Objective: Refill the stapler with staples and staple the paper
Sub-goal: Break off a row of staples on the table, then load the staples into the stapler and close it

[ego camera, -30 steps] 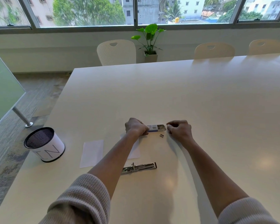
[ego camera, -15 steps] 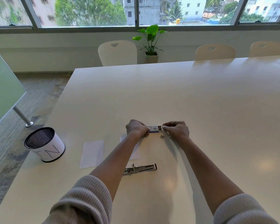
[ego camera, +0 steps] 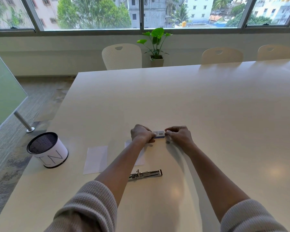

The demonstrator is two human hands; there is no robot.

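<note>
White table (ego camera: 208, 101), both hands curled, pinching staple box (ego camera: 159, 134) ends

Right hand (ego camera: 179, 138) closed in from just beside the staple box (ego camera: 159, 134), its fingers (ego camera: 168, 133) now pinching the box's right end, less of the box left showing

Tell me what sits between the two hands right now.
In the head view, a small staple box with a barcode label fills the gap: the left hand grips its left end, and the right hand pinches its right end.
</note>
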